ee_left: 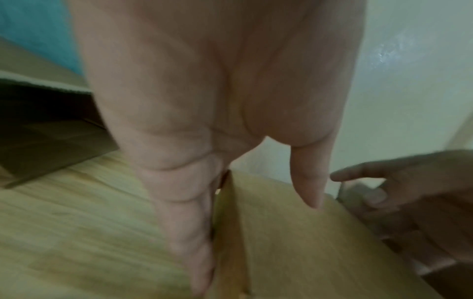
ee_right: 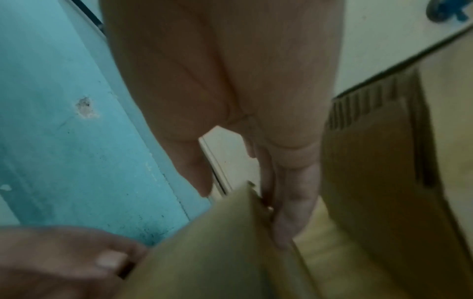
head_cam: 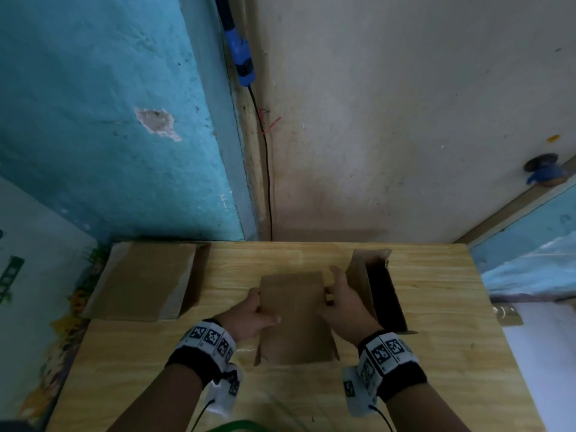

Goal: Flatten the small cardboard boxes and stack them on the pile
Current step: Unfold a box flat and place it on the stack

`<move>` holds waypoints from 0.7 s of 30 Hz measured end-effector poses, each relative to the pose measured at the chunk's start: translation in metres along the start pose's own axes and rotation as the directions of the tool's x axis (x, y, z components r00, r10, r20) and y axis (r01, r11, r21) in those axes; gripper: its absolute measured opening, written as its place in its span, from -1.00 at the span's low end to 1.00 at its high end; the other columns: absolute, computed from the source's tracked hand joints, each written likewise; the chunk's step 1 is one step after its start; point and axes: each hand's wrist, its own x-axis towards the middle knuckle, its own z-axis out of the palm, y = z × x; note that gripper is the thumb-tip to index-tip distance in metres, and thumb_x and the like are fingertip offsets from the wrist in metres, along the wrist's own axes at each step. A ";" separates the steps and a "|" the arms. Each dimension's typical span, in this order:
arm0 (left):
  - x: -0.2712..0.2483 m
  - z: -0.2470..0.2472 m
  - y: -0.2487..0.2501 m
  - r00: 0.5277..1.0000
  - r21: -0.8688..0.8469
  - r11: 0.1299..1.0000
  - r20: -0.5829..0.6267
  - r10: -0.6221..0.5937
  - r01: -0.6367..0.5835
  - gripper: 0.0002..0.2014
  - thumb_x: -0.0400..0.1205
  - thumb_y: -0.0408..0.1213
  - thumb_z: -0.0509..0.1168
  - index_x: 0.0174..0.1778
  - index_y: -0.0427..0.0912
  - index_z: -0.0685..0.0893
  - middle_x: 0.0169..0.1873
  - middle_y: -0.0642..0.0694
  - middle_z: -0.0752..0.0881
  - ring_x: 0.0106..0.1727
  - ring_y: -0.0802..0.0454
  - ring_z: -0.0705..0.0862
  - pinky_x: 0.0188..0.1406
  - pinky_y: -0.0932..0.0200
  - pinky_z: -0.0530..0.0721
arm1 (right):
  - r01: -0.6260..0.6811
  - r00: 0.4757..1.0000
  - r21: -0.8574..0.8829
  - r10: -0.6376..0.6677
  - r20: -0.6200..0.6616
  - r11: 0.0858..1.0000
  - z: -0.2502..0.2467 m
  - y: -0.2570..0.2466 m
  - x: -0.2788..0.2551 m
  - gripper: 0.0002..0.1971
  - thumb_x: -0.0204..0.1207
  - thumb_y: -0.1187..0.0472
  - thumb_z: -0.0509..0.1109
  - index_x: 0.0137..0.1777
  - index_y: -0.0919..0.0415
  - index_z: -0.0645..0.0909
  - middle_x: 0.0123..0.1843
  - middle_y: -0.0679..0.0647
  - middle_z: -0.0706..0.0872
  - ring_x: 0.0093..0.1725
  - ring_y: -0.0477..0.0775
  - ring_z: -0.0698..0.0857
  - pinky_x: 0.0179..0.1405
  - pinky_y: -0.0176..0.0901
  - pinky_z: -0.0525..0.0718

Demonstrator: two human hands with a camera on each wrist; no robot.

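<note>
Head view showed the left hand (head_cam: 249,316) and right hand (head_cam: 346,304) each grasping a side of a small cardboard box (head_cam: 294,316) at the middle of a wooden table (head_cam: 436,353), between a flattened pile (head_cam: 143,282) and an open box (head_cam: 377,288).

I see bare desk (head_cam: 436,353) lower right; an open box (head_cam: 378,291) blocks center right, a flattened pile (head_cam: 146,282) left.

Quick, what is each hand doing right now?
Left hand: grips the left edge of the small cardboard box, thumb on top.
Right hand: grips the same box's right edge.
</note>
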 end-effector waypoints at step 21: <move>-0.055 -0.003 0.043 0.934 0.702 0.661 0.019 0.356 -0.266 -0.43 0.47 -0.22 0.51 0.17 0.41 0.36 0.16 0.03 0.31 0.02 -0.02 0.62 0.02 0.14 0.76 | 0.195 0.963 -0.276 -0.237 -0.128 0.941 -0.024 -0.056 -0.020 -0.77 0.50 -0.15 0.55 -0.26 -0.11 0.62 0.00 0.00 0.65 0.14 0.00 0.60 0.07 -0.18 0.54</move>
